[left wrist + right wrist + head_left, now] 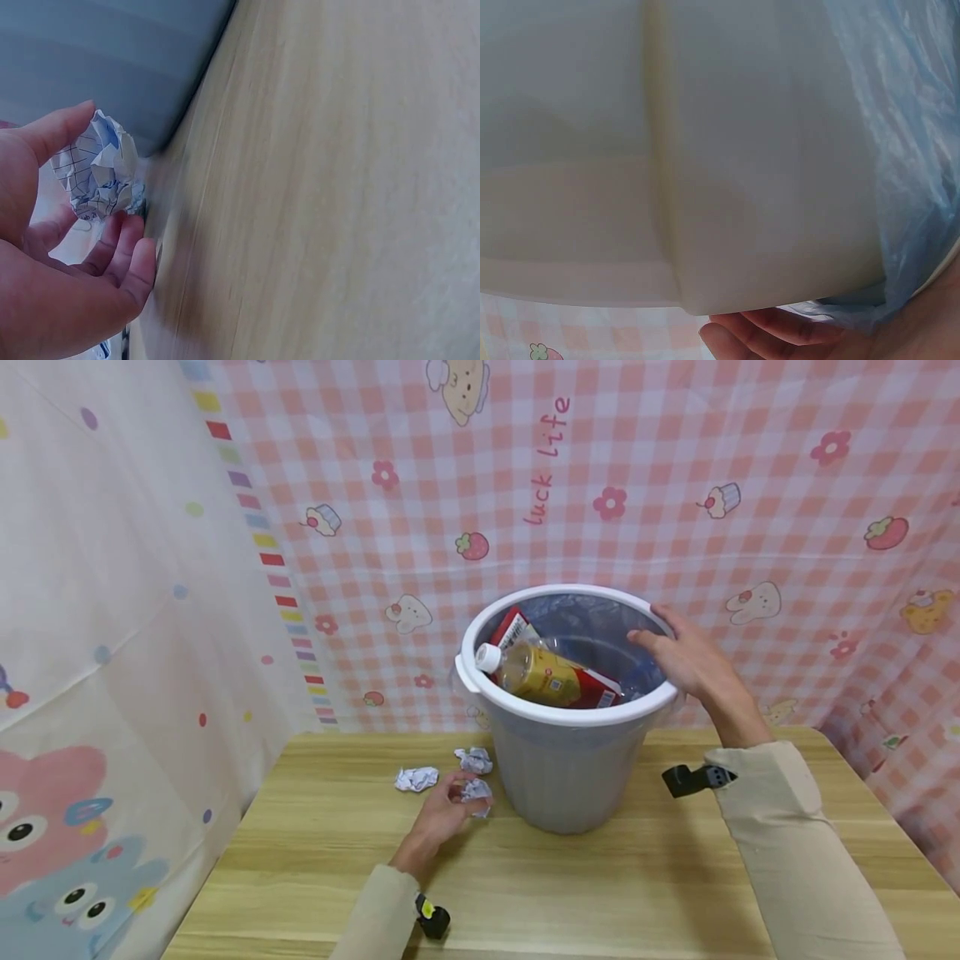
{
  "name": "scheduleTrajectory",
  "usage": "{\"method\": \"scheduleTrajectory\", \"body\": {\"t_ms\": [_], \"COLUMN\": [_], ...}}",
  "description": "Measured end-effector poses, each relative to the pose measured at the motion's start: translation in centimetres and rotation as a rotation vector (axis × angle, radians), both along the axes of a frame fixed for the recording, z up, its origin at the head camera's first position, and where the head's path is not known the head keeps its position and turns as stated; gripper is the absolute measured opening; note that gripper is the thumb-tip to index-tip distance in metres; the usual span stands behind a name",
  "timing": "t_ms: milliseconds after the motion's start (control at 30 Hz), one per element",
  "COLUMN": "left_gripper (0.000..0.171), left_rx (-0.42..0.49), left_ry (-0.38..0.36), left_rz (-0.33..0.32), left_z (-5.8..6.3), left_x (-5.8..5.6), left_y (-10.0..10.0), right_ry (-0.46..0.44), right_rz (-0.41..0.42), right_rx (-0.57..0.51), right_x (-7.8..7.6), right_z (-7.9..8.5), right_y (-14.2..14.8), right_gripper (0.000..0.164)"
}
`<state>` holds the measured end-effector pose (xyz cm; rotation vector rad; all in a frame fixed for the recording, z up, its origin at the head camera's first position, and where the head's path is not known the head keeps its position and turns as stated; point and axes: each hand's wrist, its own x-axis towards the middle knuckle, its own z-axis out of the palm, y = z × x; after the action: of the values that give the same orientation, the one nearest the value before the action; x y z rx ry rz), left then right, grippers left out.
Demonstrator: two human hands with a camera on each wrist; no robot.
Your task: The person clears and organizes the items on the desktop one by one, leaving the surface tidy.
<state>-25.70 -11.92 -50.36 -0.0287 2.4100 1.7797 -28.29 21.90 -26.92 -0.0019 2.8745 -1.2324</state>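
Note:
My left hand [441,817] pinches a crumpled paper ball [105,171] between thumb and fingers, low over the table beside the bin. Two more paper balls lie close by: one [474,760] just beyond the fingers, another [417,779] to the left. A grey trash can [566,777] with a white rim and a thin bluish liner [919,135] stands upright. On its right side, my right hand [693,656] grips the rim, with one digit reaching over the inside. In the can lie a plastic bottle [543,675] with a yellow label and white cap, and red packaging [602,695].
The wooden table [300,860] ends at a pink checked cloth [360,652] hanging behind the can. A white patterned curtain [150,635] hangs along the left side. Each sleeve carries a small black wrist camera.

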Motion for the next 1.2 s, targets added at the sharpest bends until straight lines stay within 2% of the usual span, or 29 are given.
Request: {"method": "scheduleTrajectory", "body": {"t_ms": [333,667,867,1200], "left_gripper": [0.05,0.047,0.046,0.049], "left_rx": [-0.007,0.049,0.042,0.055], "left_ry": [0.015,0.04,0.035,0.018], "left_rz": [0.024,0.05,0.092,0.142], "left_z": [0.3,1.7,2.6,4.9], "left_x": [0.1,0.0,0.0,-0.1], "left_y": [-0.7,-2.0,-2.8,-4.4], "right_ry": [0.004,-0.006,-0.006,0.001], "right_rz": [0.002,-0.004,-0.002,0.005], "right_rx": [0.007,-0.001,0.003,0.008], "right_x": [0.0,0.0,0.0,0.0], "right_z": [0.0,0.2,0.2,0.3], "right_y": [0.0,0.0,0.0,0.0], "right_gripper": [0.081,0.083,0.082,0.084]}}
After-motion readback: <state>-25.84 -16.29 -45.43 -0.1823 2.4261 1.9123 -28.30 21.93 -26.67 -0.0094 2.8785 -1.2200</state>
